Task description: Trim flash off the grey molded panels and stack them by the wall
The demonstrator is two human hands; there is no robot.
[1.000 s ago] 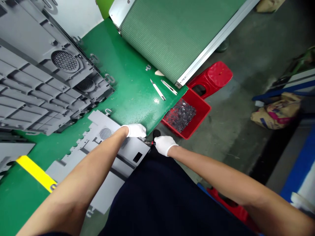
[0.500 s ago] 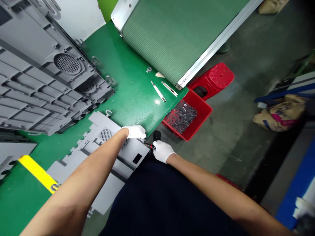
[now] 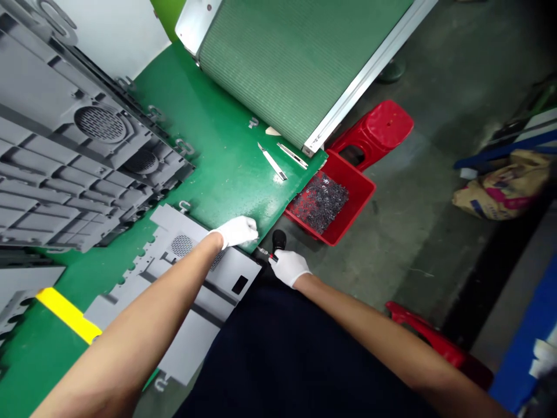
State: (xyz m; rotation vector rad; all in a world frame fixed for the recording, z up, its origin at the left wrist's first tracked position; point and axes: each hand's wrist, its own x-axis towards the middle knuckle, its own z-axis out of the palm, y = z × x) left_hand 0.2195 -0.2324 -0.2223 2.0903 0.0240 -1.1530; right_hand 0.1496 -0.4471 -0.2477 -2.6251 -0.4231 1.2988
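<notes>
A grey plastic panel [image 3: 243, 264] lies on the green table, with a round grille, slots and a small black rectangle. My left hand [image 3: 238, 230], in a white glove, has its fingers curled at the panel's far edge near the table corner; anything inside them is hidden. My right hand [image 3: 289, 268], also gloved in white, is closed around a small hand tool [image 3: 273, 256] with a red-and-black handle. The tool's metal tip points toward the panel's corner, apart from it. Its exact kind is too small to tell.
Large ribbed grey panels [image 3: 52, 139] stand at the left. A craft knife [image 3: 273, 162] and tweezers [image 3: 292, 155] lie by the conveyor [image 3: 278, 69]. Below the table edge is a red bin [image 3: 357, 200] of small dark pieces, beside a red stool [image 3: 385, 130].
The tool's tip has come away from the panel's corner. My left hand has moved slightly up and left. The view has shifted a little.
</notes>
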